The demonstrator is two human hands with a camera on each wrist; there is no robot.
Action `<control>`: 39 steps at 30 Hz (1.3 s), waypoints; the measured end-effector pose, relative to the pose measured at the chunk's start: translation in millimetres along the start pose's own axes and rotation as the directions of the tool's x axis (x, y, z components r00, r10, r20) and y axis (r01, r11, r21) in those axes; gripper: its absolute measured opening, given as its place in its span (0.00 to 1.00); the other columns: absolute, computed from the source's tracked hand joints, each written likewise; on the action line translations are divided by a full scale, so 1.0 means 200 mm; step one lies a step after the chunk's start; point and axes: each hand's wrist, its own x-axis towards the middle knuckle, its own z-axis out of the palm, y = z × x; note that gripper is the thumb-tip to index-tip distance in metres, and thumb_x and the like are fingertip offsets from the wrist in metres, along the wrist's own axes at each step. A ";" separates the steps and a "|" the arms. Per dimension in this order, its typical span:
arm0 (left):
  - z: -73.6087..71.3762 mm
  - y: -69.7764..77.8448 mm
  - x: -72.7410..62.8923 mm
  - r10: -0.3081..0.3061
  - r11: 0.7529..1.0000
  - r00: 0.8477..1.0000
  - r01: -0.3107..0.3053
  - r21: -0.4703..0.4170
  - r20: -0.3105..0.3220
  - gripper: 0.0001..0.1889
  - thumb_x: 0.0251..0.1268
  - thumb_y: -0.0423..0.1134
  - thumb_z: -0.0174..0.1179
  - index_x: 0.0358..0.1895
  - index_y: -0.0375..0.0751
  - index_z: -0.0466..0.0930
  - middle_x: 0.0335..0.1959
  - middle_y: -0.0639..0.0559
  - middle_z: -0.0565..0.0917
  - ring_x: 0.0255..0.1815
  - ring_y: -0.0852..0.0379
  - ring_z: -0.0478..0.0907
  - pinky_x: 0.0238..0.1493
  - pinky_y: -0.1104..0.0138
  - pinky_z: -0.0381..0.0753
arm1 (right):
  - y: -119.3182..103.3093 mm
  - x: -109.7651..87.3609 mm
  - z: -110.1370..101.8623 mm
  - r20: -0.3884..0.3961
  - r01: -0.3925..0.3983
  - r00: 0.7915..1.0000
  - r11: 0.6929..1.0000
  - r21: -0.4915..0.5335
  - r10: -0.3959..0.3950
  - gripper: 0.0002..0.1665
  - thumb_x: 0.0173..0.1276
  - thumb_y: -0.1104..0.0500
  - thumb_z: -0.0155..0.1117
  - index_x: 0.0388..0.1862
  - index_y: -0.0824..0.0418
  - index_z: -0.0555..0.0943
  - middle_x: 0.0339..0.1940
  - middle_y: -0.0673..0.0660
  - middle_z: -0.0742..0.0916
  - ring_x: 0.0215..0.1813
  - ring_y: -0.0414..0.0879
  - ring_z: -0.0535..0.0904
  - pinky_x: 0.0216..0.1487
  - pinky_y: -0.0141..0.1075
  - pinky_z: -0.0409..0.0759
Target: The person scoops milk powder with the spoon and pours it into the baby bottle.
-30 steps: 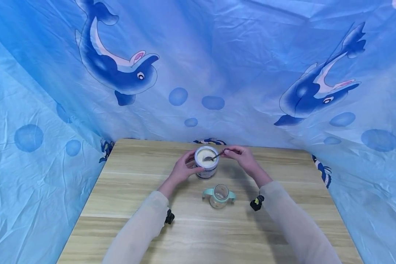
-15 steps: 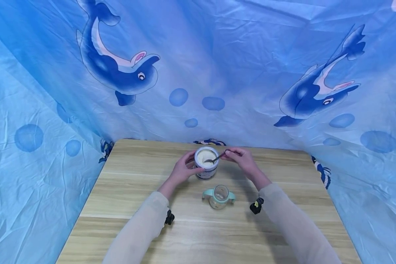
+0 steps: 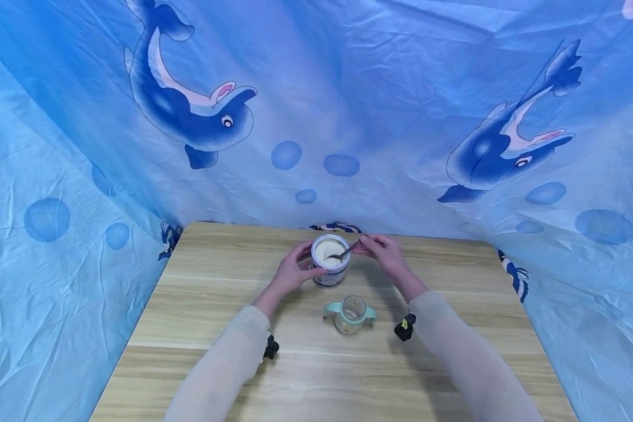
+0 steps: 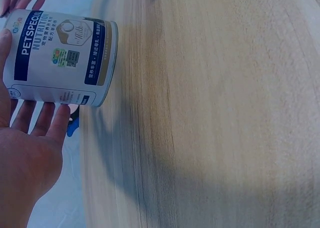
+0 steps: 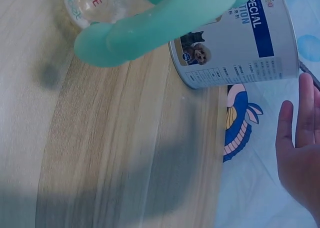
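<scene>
An opened tin of pale milk powder (image 3: pixel 329 279) stands near the table's back edge, its label printed "PETSPECIAL NUTRITION". My left hand (image 3: pixel 290 272) grips it from the left, thumb (image 4: pixel 4 48) on the near side and the other fingers round the far side. On the tin's right, my right hand (image 3: pixel 389 257) pinches the handle of a metal spoon (image 3: pixel 352 247). The spoon slants down over the rim, its bowl end in the powder. In front of the tin stands a clear baby bottle (image 3: pixel 348 325) with mint-green handles (image 5: pixel 165 25).
The wood-grain table (image 3: pixel 306 375) runs up to a blue dolphin-print sheet (image 3: pixel 385 117) at the back and both sides. The two-handled bottle stands between my forearms, close to the tin. A black wrist device (image 3: pixel 404 327) hangs below my right sleeve.
The spoon's bowl has shifted slightly right in the powder and its handle has tipped up steeper. My right wrist has moved a little left. The tin and my left hand stay put.
</scene>
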 end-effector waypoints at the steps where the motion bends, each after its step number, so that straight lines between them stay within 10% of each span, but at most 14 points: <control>1: 0.00 0.00 0.00 0.003 1.000 1.000 -0.003 0.000 0.000 0.44 0.58 0.37 0.82 0.79 0.50 0.70 0.73 0.44 0.77 0.76 0.42 0.73 0.77 0.52 0.76 | 0.00 0.00 0.00 -0.005 -0.004 1.000 1.000 0.022 0.004 0.19 0.82 0.60 0.65 0.56 0.77 0.82 0.40 0.56 0.92 0.44 0.51 0.93 0.65 0.49 0.87; 39: 0.00 -0.01 0.00 0.007 1.000 1.000 -0.007 0.001 0.000 0.44 0.59 0.38 0.81 0.79 0.50 0.70 0.73 0.44 0.77 0.76 0.42 0.73 0.76 0.52 0.76 | 0.00 0.04 0.01 -0.081 -0.082 0.993 0.996 0.036 0.085 0.20 0.82 0.63 0.63 0.60 0.81 0.77 0.32 0.52 0.92 0.35 0.43 0.92 0.53 0.37 0.92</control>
